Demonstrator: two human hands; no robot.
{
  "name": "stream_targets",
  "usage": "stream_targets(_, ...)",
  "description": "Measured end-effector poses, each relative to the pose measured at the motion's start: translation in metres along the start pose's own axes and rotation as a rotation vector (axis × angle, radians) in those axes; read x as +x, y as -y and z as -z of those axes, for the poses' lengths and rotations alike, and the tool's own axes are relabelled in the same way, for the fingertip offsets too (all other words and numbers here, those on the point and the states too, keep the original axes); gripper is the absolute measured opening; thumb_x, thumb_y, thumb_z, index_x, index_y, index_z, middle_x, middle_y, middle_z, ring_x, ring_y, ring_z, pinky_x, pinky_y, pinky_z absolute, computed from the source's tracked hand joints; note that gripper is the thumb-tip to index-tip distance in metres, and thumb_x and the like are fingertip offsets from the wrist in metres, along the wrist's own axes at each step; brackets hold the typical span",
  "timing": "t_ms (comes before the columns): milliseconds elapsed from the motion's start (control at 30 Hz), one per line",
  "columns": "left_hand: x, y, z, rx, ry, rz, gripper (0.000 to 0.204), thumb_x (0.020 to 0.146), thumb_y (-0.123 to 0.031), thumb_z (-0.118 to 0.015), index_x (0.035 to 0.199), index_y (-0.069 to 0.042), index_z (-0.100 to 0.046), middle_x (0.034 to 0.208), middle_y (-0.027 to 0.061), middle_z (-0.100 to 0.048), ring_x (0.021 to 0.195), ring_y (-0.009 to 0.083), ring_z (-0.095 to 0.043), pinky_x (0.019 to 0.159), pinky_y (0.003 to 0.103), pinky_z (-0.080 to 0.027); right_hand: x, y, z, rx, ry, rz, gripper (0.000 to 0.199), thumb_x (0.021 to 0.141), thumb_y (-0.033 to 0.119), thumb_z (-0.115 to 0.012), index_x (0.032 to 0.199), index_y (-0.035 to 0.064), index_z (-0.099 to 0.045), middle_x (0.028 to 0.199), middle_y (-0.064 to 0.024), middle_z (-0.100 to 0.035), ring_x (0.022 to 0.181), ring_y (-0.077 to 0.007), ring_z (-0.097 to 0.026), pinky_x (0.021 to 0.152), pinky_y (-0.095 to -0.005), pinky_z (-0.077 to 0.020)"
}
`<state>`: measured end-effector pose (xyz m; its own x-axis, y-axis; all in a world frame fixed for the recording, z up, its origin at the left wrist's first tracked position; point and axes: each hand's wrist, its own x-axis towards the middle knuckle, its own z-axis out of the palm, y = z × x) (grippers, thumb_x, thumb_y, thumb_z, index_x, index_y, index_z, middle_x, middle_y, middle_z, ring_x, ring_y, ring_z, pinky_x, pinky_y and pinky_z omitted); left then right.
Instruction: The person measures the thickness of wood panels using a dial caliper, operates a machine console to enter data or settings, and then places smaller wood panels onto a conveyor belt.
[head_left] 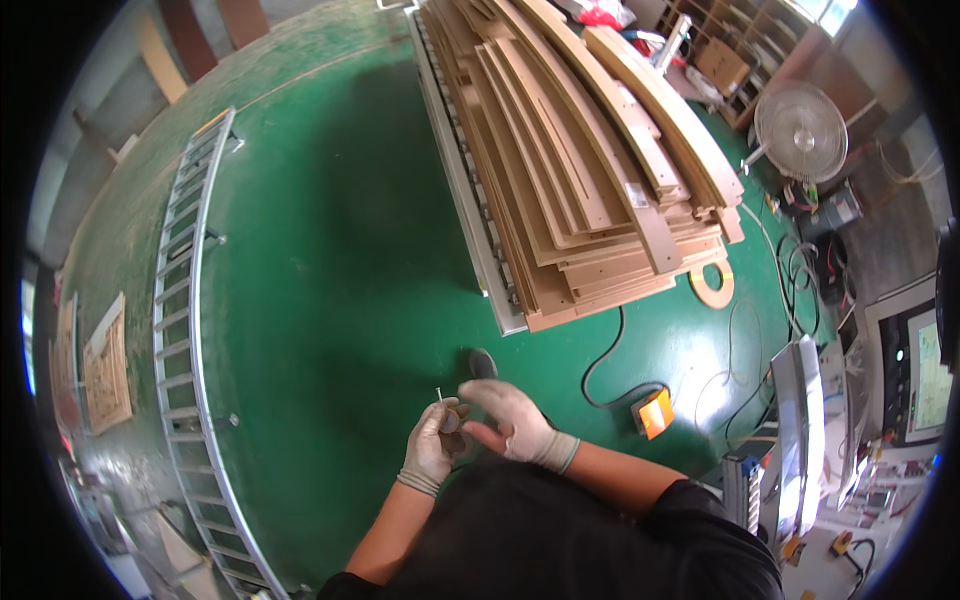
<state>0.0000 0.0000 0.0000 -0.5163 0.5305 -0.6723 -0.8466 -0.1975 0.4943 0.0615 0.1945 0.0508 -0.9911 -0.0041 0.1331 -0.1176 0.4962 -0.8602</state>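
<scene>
Both hands wear pale knit work gloves and are held close together in front of my body. My left hand (430, 447) is closed round a small round piece (450, 420), greyish and partly hidden by the fingers. A thin metal pin (439, 394), like a screw or bolt, sticks up at its fingertips; whether it joins the round piece I cannot tell. My right hand (515, 422) is just to the right, its fingers stretched out and the thumb apart, with nothing visible in it.
Ahead, a stack of brown boards (590, 180) lies on a roller conveyor (470, 210). Another roller track (180, 320) runs along the left. An orange foot pedal (655, 413) with a black cable sits on the green floor (330, 250). A fan (800, 130) and machine screen (928, 375) are at right.
</scene>
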Motion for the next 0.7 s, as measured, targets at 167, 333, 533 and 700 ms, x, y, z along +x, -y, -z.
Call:
stream_targets(167, 0.074, -0.096, 0.029, 0.207, 0.195, 0.056, 0.048, 0.112, -0.039, -0.031, 0.119, -0.001, -0.06, 0.105, 0.0087, -0.067, 0.092, 0.0173, -0.064, 0.083, 0.031, -0.053, 0.101, -0.081, -0.06, 0.273, 0.084, -0.262, 0.043, 0.092, 0.044, -0.07, 0.123, 0.014, -0.07, 0.112, -0.0213, -0.061, 0.103, -0.035, -0.061, 0.09, -0.0404, -0.0492)
stream_targets(333, 0.153, -0.229, -0.003, 0.259, 0.231, 0.116, 0.062, 0.109, -0.05, -0.027, 0.13, 0.001, -0.055, 0.125, 0.0125, -0.064, 0.109, 0.0238, -0.063, 0.102, 0.037, -0.049, 0.253, -0.107, -0.043, 1.124, 0.249, -0.597, 0.047, 0.097, 0.027, -0.068, 0.132, -0.0027, -0.06, 0.118, -0.0101, -0.071, 0.107, -0.0181, -0.066, 0.093, -0.0279, -0.0513)
stream_targets(533, 0.227, -0.378, -0.033, 0.171, 0.161, 0.028, 0.046, 0.105, -0.042, -0.055, 0.132, -0.005, -0.054, 0.126, 0.0094, -0.063, 0.107, 0.0205, -0.065, 0.091, 0.037, -0.055, 0.446, -0.1, 0.007, 1.29, -0.103, -0.715, 0.023, 0.095, 0.021, -0.069, 0.108, 0.0023, -0.07, 0.107, -0.0056, -0.07, 0.104, -0.0164, -0.064, 0.097, -0.0329, -0.0488)
stream_targets(700, 0.336, -0.451, -0.013, 0.496, 0.144, -0.147, 0.027, 0.102, -0.018, -0.064, 0.122, 0.0, -0.062, 0.111, 0.0082, -0.07, 0.093, 0.0164, -0.069, 0.085, 0.032, -0.056, 0.574, -0.143, 0.033, 1.041, -0.217, -0.561, 0.035, 0.098, 0.016, -0.067, 0.127, -0.0006, -0.06, 0.112, -0.0099, -0.07, 0.11, -0.018, -0.064, 0.101, -0.0339, -0.0479)
